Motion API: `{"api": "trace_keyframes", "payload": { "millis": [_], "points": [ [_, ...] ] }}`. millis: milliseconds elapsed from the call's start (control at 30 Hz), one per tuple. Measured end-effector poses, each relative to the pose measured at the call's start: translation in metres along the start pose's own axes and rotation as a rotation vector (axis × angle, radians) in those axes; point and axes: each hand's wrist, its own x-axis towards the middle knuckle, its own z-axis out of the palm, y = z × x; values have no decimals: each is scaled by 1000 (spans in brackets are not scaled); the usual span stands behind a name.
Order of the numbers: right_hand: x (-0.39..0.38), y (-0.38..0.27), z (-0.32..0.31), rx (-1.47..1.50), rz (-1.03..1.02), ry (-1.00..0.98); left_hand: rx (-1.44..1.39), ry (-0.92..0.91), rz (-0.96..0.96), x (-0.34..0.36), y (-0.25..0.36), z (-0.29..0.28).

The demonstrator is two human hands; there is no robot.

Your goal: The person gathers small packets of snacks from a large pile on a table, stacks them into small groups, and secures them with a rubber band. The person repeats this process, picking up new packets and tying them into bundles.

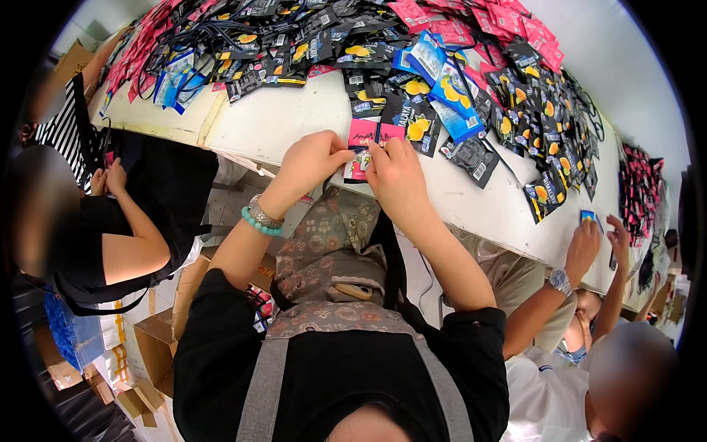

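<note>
At the near edge of the white table (256,121), a pink packet (365,131) with a dark band or cord across it is between my hands. My left hand (317,158) pinches its left side, with the thumb near the band. My right hand (394,173) grips its right side with curled fingers, partly covering the packet. Black pouches printed with yellow fruit (414,127) lie just beyond, and blue pouches (453,96) rest on the pile to the right.
Heaps of pink packets (521,29) and black cords (169,51) cover the back. A co-worker in black (129,258) works at left; one in white (545,398) holds a small blue packet (587,216) at right. Cardboard boxes (151,346) stand lower left.
</note>
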Motion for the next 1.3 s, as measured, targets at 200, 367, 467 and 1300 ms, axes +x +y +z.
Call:
{"api": "trace_keyframes", "payload": {
  "millis": [200,367,467,1300],
  "points": [
    [-2,-1,-2,136,112,13,-490,-392,-132,5,5,-20],
    [-3,8,-3,291,198,74,-668,-325,30,1,16,-3],
    [-2,13,-3,381,284,106,-533,-180,46,3,20,5],
    [2,7,4,355,548,123,-555,-298,42,39,10,20]
  ]
}}
